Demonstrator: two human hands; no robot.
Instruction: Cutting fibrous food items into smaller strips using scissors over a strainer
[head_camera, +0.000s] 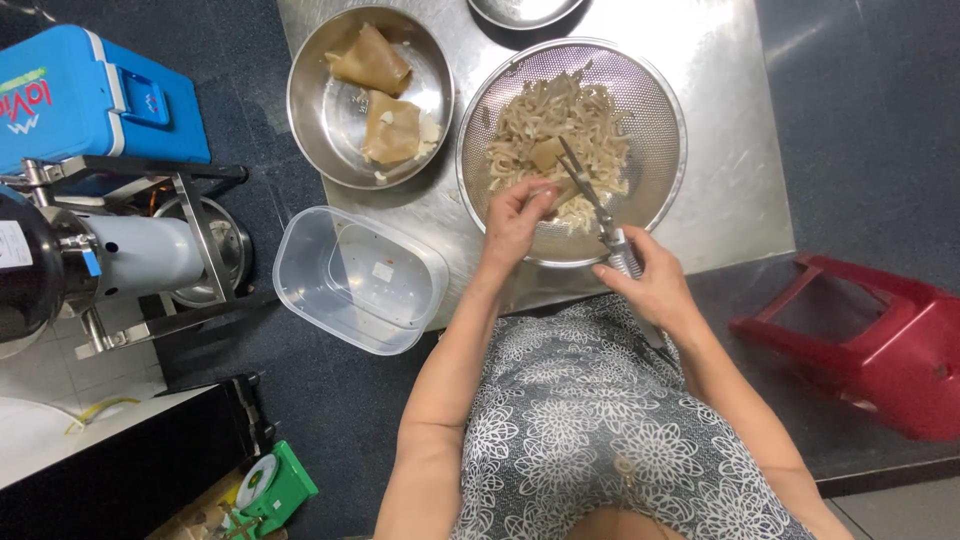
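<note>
scissors (585, 185) gripped in right hand (650, 285), blades open over mesh strainer (655, 100) so cut strips (560, 120) drop in; left hand (515, 215) pinches a pale piece (548, 155) taut on tabletop (720, 200).

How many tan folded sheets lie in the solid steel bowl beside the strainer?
2. One folded sheet lies at the bowl's far side, the other folded sheet nearer the person. Smaller pieces may be hidden beneath them.

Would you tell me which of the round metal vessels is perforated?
The colander under both hands, holding pale strips; the bowl left of it is solid steel.
</note>
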